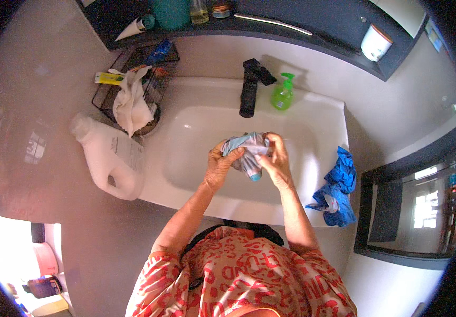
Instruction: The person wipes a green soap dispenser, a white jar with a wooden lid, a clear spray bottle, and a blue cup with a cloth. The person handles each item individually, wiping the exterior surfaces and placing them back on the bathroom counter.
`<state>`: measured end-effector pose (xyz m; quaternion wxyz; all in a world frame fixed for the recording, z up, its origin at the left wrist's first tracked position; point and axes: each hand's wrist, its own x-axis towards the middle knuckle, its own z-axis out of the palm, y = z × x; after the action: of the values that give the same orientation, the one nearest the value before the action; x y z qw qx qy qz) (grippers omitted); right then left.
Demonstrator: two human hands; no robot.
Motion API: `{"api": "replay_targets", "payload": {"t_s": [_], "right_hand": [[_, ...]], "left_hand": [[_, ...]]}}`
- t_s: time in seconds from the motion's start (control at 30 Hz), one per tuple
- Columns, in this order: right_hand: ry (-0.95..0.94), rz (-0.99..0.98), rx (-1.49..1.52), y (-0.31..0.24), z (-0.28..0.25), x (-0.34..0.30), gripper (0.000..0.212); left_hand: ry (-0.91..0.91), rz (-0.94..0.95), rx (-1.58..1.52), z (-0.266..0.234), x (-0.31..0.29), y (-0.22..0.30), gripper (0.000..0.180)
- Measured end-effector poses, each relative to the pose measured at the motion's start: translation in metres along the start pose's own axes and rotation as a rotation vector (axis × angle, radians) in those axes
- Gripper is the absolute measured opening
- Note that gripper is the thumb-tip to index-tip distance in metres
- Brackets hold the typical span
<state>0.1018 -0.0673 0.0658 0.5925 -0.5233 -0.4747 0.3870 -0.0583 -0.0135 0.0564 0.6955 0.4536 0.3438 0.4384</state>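
Observation:
Above the white sink basin (186, 124), both hands hold a bunched grey, pink and light-blue cloth (250, 150) that looks like a sock. My left hand (221, 165) grips its left side, with the thumb on top. At the opposite side, my right hand (276, 158) is closed on the cloth, fingers bent. A light-blue tip of the cloth hangs down between the hands. Behind them stands a black faucet (248, 90), apart from the cloth.
A green soap pump bottle (283, 94) stands right of the faucet. Blue cloth (339, 190) lies over the sink's right edge. A large white jug (109, 158) and a wire basket (101, 100) with a crumpled white cloth (132, 103) are on the left. A dark shelf (217, 30) runs behind.

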Motion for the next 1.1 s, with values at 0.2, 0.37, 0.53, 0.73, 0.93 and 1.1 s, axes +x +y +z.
{"api": "replay_targets", "payload": {"t_s": [0.2,0.37,0.53,0.73,0.93,1.1], "right_hand": [[-0.053,0.088,0.102,0.016,0.009,-0.003,0.030],[0.012,0.197,0.626,-0.004,-0.012,-0.002,0.023],[-0.135,-0.110,-0.069,0.016,-0.005,-0.009,0.037],[0.164,0.090,-0.028,0.002,-0.043,0.011,0.014],[0.350,-0.121,-0.274,-0.016,-0.172,0.060,0.021],[0.360,0.390,-0.397,-0.020,-0.205,0.097,0.030]], "left_hand": [[-0.013,-0.060,-0.102,0.014,0.003,0.004,0.029],[-0.015,-0.152,-0.338,0.010,0.011,-0.009,0.027],[0.016,-0.284,-0.669,0.049,0.024,-0.034,0.041],[-0.266,-0.189,-0.400,0.100,0.020,-0.014,0.077],[-0.035,-0.072,0.373,0.118,0.013,-0.058,0.054],[0.016,0.029,0.567,0.130,0.000,-0.103,0.027]]}}
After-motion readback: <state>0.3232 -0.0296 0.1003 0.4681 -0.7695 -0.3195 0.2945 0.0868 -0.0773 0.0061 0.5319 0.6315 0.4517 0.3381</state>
